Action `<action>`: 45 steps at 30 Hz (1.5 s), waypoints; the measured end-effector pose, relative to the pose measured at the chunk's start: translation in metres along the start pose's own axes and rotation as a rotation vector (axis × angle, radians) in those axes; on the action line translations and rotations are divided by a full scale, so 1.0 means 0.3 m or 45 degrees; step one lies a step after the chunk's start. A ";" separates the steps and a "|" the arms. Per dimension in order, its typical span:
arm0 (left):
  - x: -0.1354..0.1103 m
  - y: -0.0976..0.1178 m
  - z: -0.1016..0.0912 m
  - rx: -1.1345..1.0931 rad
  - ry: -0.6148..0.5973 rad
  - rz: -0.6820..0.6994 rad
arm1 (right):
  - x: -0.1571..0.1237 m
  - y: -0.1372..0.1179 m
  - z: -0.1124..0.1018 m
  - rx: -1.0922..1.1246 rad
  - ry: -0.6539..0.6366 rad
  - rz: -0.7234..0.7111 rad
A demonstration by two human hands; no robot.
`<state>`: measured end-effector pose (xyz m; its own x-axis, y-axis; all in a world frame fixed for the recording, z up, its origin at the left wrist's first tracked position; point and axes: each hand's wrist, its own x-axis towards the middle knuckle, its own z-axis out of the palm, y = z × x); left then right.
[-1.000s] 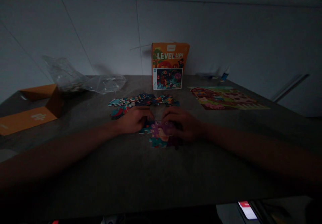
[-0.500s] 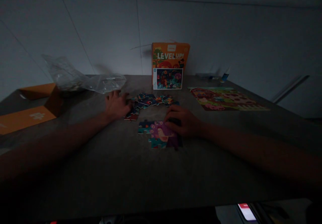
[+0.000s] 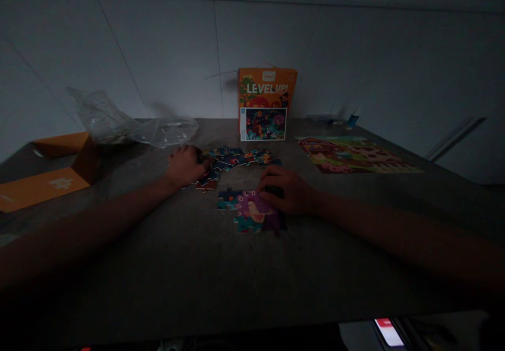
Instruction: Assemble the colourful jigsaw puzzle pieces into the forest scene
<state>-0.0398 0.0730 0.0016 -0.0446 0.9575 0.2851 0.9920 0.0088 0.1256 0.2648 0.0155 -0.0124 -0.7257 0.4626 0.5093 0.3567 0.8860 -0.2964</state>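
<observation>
The scene is dim. A partly joined puzzle patch [image 3: 249, 211], purple and teal, lies mid-table. My right hand [image 3: 286, 189] rests on its right edge with fingers curled down onto the pieces. My left hand [image 3: 184, 165] sits at the left end of a pile of loose puzzle pieces [image 3: 236, 159], its fingers curled around pieces there; what it grips I cannot make out. An orange puzzle box [image 3: 266, 103] stands upright behind the pile.
A finished farm puzzle [image 3: 355, 154] lies at the right. A crumpled clear plastic bag [image 3: 130, 124] and an open orange box lid [image 3: 47, 172] sit at the left. A small bottle [image 3: 352, 119] stands at the back right. A lit phone [image 3: 389, 331] shows below the table edge.
My left hand left the joined patch and went up-left to the loose pile, then curled its fingers there. My right hand has stayed on the patch.
</observation>
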 end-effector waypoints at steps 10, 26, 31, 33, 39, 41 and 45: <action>-0.016 -0.004 0.006 -0.046 0.163 0.141 | 0.001 -0.003 -0.006 -0.006 -0.031 0.028; 0.005 -0.016 0.015 -0.138 0.213 -0.001 | 0.003 0.000 -0.004 0.000 -0.015 -0.003; 0.002 -0.021 0.015 -0.121 0.276 -0.032 | 0.005 -0.001 -0.003 -0.011 -0.015 0.000; 0.001 -0.023 0.014 -0.165 0.330 -0.022 | 0.006 -0.002 -0.001 -0.014 -0.008 0.003; -0.018 -0.014 0.003 -0.257 0.557 0.156 | -0.003 -0.001 0.003 -0.012 0.070 0.062; -0.035 -0.005 -0.003 -0.258 0.613 0.319 | -0.006 -0.001 0.002 -0.005 0.064 0.101; -0.077 0.014 -0.020 -0.250 0.654 0.658 | -0.007 -0.008 -0.002 0.014 0.000 0.120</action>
<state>-0.0353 0.0491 0.0012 0.3241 0.5704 0.7547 0.8644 -0.5027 0.0088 0.2659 0.0124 -0.0123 -0.6893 0.5440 0.4784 0.4172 0.8380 -0.3517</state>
